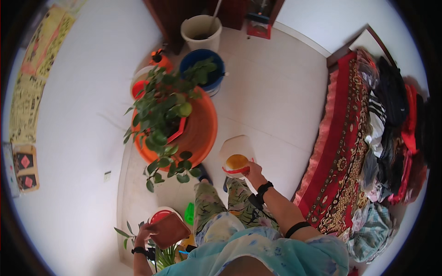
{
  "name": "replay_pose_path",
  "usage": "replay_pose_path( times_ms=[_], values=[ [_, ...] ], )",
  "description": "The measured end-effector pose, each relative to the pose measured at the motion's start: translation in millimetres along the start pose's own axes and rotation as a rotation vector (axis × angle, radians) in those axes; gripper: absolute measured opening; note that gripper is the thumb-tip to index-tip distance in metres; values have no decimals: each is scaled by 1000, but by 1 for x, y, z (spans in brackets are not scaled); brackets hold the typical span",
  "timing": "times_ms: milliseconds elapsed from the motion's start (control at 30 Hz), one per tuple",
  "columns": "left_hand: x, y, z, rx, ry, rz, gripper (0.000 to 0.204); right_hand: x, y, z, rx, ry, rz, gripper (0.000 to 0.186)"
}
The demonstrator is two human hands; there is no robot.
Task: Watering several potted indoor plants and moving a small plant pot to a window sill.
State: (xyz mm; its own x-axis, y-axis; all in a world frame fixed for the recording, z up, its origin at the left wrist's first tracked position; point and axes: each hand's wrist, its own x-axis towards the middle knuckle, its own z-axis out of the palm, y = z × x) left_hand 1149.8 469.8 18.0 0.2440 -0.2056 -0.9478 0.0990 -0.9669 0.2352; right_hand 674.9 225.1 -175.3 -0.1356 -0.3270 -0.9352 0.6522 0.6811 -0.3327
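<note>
Low at the left, my left hand [143, 233] is closed on the edge of a flat, squarish reddish-brown tray [171, 231]. It hangs over a red-rimmed round container [161, 214] and leafy plants. In front of my legs my right hand [254, 175] grips a whitish container [237, 146] by its red edge. A round yellow-orange patch [237, 161] shows at the container near my fingers; whether it is its contents or a separate thing I cannot tell. Left of that hand, a leafy potted plant [159, 124] stands in a wide orange basin [206, 124].
Beyond the basin stand a blue bucket [220, 83] and a cream bucket [201, 45] with a stick in it. An orange spray bottle [161, 60] is beside them. At the right, a bed with a red patterned cover [329, 152] bears piled clothes [389, 124]. A white wall [83, 110] runs along the left.
</note>
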Motion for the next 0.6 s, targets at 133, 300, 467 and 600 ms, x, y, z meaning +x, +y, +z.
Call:
replay_pose_path(
  times_ms=[133,300,467,600],
  values=[
    [-19,24,43,-8,-73,-65,45,25,-81,-31,30,30,-91,20],
    [-24,53,93,-67,-88,-82,48,41,-181,-74,37,124,-196,20],
    [-35,125,155,-43,-85,-201,44,73,-282,-132,187,347,-165,14],
    [-49,186,206,-63,-117,-240,42,72,-352,-147,95,273,-166,12]
  ],
)
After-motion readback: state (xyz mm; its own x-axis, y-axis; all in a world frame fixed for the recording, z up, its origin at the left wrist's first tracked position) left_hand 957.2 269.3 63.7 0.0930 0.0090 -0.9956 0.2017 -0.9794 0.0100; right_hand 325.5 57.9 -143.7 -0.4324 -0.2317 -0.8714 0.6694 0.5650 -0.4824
